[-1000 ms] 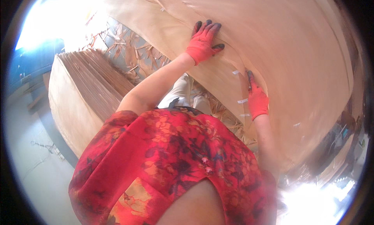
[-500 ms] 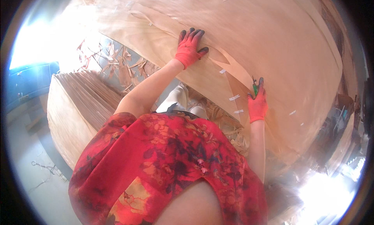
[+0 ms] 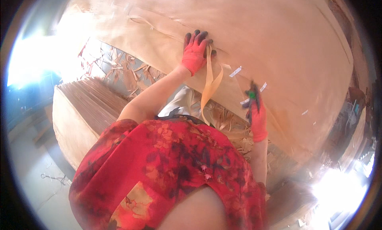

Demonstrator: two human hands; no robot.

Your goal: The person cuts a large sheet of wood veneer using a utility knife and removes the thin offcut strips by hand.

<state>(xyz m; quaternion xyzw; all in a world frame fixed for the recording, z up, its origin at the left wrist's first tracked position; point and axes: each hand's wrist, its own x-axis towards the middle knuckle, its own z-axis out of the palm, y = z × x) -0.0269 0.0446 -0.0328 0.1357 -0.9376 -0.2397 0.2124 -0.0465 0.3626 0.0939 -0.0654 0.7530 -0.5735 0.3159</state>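
A broad, pale wood veneer sheet [image 3: 278, 43] fills the space in front of me. My left hand [image 3: 194, 52], in a red glove with dark fingertips, rests on it near the front edge. A narrow curled veneer strip [image 3: 209, 80] hangs between its thumb and forefinger, dangling past the edge toward my shirt; the grip itself is partly hidden. To the right, my right hand [image 3: 256, 112], gloved alike, is closed around a small green-handled tool [image 3: 252, 95], too blurred to name exactly. White tape pieces [image 3: 235, 72] lie on the sheet close to this hand.
At left stands a stack of veneer sheets [image 3: 89, 98]. Torn veneer scraps [image 3: 127, 70] litter the floor beyond it and below the sheet's edge. A loose, raised veneer flap [image 3: 145, 21] lies farther up the sheet. Dark clutter [image 3: 350, 106] stands at the right rim.
The narrow strip has come off the sheet and now hangs at my left hand. My right hand has moved slightly left and nearer to me, with the green-handled tool still in it.
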